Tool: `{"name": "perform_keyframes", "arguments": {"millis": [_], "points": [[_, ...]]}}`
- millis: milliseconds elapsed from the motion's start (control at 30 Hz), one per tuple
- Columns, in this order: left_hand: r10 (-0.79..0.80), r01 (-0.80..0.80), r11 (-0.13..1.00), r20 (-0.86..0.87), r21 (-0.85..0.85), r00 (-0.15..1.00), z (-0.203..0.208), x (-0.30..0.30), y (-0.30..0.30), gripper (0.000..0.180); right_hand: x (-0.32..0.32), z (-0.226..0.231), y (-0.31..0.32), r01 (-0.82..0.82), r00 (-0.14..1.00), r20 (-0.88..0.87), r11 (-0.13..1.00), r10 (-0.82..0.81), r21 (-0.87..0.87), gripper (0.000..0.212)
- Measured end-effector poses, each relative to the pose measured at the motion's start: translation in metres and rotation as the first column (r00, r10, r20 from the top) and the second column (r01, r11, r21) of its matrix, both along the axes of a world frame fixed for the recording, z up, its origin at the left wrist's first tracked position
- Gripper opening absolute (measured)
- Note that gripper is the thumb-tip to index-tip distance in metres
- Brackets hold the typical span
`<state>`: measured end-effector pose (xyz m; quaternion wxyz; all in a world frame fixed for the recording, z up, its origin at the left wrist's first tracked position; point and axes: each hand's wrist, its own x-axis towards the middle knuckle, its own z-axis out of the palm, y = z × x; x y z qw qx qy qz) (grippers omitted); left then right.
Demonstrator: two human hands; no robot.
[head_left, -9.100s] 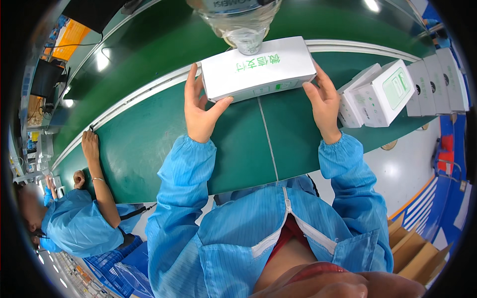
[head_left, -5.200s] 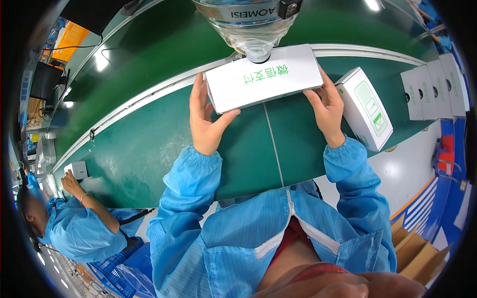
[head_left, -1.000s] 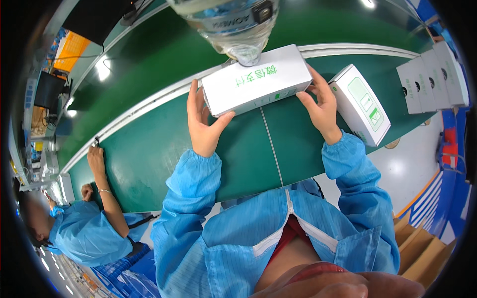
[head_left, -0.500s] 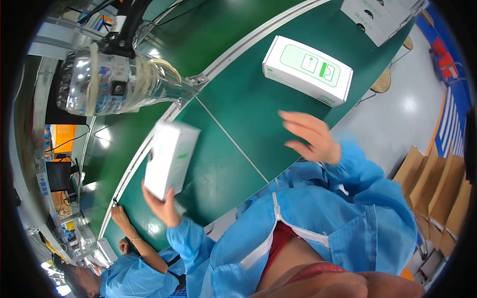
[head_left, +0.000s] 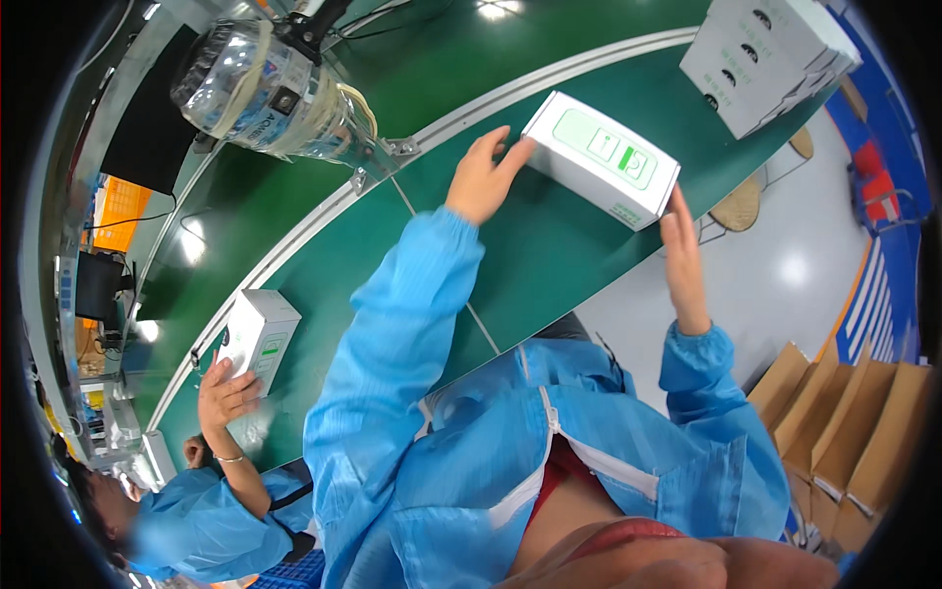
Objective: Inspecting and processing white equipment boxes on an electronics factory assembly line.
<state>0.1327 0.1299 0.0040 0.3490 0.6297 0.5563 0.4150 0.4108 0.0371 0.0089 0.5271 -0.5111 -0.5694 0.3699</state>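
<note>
A long white box (head_left: 584,182) with green print on its top lies on the green tabletop in front of me. My left hand (head_left: 483,177) is at the box's left end, its fingers apart and one fingertip at the box's edge. At the opposite end is my right hand (head_left: 685,263), with fingers stretched along the right end face. Neither hand is wrapped round the box; whether the fingertips press on it I cannot tell. A second white box (head_left: 257,339) stands at the left, with a co-worker's hand (head_left: 224,395) on it.
Several white boxes are stacked (head_left: 741,74) at the far right. A plastic-wrapped device (head_left: 265,93) on a black arm hangs at the far left. A metal rail (head_left: 451,123) edges the table's far side. Brown cardboard dividers (head_left: 839,422) stand at the right, near stools (head_left: 736,204).
My left hand has let go of the second box, which now stands farther left under the co-worker's hand. Both my hands have moved to the ends of the box in front.
</note>
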Motion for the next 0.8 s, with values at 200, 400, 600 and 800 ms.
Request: {"name": "perform_keyframes", "arguments": {"millis": [200,400,600,800], "points": [[-0.136,0.139,0.99,0.079,-0.03,0.988,0.012,0.016,0.008,0.061,-0.01,-0.006,0.009,-0.027,0.964,-0.266,1.0,0.03,0.014,0.062],[0.118,-0.144,0.988,0.306,0.062,0.945,0.003,-0.041,-0.097,0.068,-0.079,0.014,0.031,-0.13,0.982,-0.109,0.966,0.157,0.222,0.068],[0.283,-0.296,0.952,0.14,0.08,0.949,0.0,-0.08,-0.131,0.077,-0.112,-0.004,0.046,-0.471,0.86,-0.239,0.882,0.452,-0.028,0.076],[0.295,-0.341,0.939,0.411,0.043,0.863,-0.013,-0.108,-0.127,0.082,-0.145,0.011,0.067,-0.492,0.869,-0.078,0.87,0.488,-0.039,0.074]]}}
